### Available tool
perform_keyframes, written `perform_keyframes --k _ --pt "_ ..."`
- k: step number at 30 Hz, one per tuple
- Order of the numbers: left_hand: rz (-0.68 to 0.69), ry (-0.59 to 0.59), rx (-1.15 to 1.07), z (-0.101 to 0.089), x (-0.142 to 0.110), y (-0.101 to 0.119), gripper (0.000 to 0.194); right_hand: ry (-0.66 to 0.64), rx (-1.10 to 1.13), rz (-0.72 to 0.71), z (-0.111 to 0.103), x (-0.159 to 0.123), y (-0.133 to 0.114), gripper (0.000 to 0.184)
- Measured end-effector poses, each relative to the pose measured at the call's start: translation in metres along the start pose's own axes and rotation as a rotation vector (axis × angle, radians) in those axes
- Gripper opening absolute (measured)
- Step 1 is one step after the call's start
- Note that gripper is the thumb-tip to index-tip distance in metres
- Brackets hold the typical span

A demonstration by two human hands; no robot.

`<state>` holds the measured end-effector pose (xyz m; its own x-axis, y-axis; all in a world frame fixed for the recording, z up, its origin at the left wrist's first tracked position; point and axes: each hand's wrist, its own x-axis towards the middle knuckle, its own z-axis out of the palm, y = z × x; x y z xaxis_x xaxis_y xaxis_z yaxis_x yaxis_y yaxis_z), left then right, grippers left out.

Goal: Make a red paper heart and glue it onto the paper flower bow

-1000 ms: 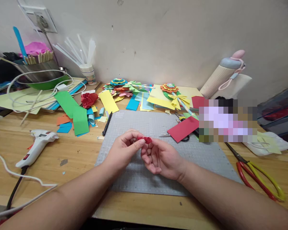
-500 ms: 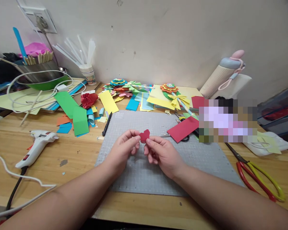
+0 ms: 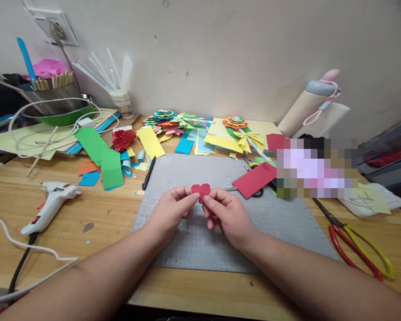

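Note:
A small red paper heart (image 3: 201, 190) with a crease down its middle is held up between my hands, above the grey cutting mat (image 3: 267, 240). My left hand (image 3: 177, 206) pinches its lower left part between thumb and fingers. On the other side, my right hand (image 3: 224, 213) grips the lower right part the same way, its other fingers curled underneath. Just right of my hands lies a red paper rectangle (image 3: 255, 179), partly covering a pair of black-handled scissors (image 3: 259, 193).
A white glue gun (image 3: 50, 207) with its cord lies left. Green paper strips (image 3: 111, 167), a crumpled red paper flower (image 3: 123, 139) and a black pen (image 3: 149, 173) are behind it. Paper flowers (image 3: 235, 122) line the wall. Red-and-yellow-handled scissors (image 3: 357, 249) rest right, near a tilted bottle (image 3: 307, 107).
The red paper heart has been opened out and now shows both rounded lobes facing me. My thumbs have shifted slightly on it; the things on the table stay put.

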<state>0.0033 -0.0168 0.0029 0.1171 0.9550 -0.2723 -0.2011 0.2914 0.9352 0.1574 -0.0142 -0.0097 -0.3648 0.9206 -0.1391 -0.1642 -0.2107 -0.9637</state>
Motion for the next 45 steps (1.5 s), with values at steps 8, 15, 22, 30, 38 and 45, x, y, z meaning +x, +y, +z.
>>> perform_keyframes --k 8,15,22,30,38,45 --pt "0.010 -0.010 0.069 0.000 0.001 -0.002 0.030 -0.019 0.035 -0.010 0.001 -0.001 -0.002 0.029" --pt "0.105 -0.010 0.030 0.003 -0.001 0.000 0.032 -0.007 -0.006 -0.049 0.001 0.000 0.001 0.027" --pt "0.124 0.000 0.104 0.003 0.000 -0.001 0.026 0.020 -0.020 -0.022 0.003 0.003 0.001 0.028" --pt "0.143 0.197 0.132 -0.014 0.011 -0.003 0.036 0.211 -0.073 -0.128 -0.003 0.012 -0.003 0.031" --pt "0.187 0.238 0.064 -0.012 0.017 -0.003 0.036 0.194 -0.101 -0.108 -0.007 0.019 -0.001 0.032" --pt "0.102 0.038 0.073 -0.003 0.014 0.001 0.035 0.003 -0.134 -0.070 0.000 0.014 0.005 0.029"
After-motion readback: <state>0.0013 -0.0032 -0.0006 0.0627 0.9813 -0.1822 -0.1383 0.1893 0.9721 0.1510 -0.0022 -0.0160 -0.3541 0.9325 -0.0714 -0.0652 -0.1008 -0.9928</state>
